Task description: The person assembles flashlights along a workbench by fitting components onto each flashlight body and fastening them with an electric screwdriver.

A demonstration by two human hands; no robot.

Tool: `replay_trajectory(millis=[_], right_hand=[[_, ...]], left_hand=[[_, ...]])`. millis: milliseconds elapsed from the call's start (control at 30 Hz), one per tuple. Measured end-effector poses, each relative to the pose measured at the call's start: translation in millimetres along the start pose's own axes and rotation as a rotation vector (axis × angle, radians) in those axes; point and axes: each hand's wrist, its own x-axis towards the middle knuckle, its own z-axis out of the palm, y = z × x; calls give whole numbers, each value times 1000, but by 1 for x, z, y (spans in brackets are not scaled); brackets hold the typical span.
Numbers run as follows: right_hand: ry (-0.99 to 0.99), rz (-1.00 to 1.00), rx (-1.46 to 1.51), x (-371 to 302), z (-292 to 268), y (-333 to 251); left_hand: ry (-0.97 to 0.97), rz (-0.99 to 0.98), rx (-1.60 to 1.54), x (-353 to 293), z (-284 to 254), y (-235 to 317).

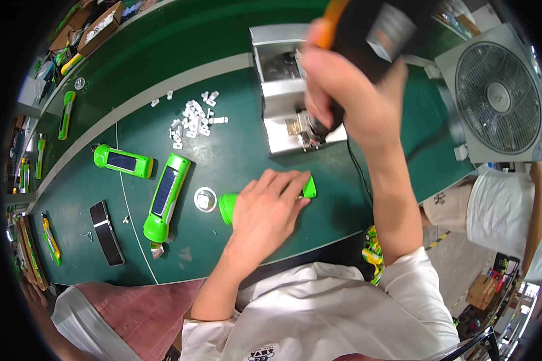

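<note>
My left hand (pixel 266 209) lies over a green flashlight body (pixel 226 208), fingers closed around it on the table. Its threaded round end sticks out to the left of the hand and its other end to the right; the middle is hidden. My right hand (pixel 358 99) is wrapped round a black and orange electric screwdriver (pixel 367 39), blurred by motion. The driver's tip points down at the front of a silver metal screw feeder (pixel 271 96), partly hidden by hand and tool. A clear round lens (pixel 205 199) rests left of the flashlight body.
Several small white plastic parts (pixel 193 118) lie scattered on the green table. Two green flashlights with solar panels (pixel 165 195) (pixel 123 161) and a phone (pixel 107 233) are on the left. A grey box fan (pixel 497 93) stands at right. People sit on both sides.
</note>
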Motion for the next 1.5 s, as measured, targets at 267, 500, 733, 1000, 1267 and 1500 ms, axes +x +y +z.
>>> replay_trajectory(millis=[267,500,733,1000,1267,1500], right_hand=[[-86,62,260,-29,-17,0],[-45,0,227,-87,-20,-3],[33,27,302,-99,-21,7],[53,5,307,-105,-19,15],[-41,-90,138,-110,-20,17],[2,-83,143,-113,-16,22]], left_hand=[[29,4,40,-3,2,1],[38,6,58,-7,2,1],[34,8,54,-6,2,3],[15,2,83,-6,0,5],[13,11,86,-6,1,3],[11,2,89,-7,2,4]])
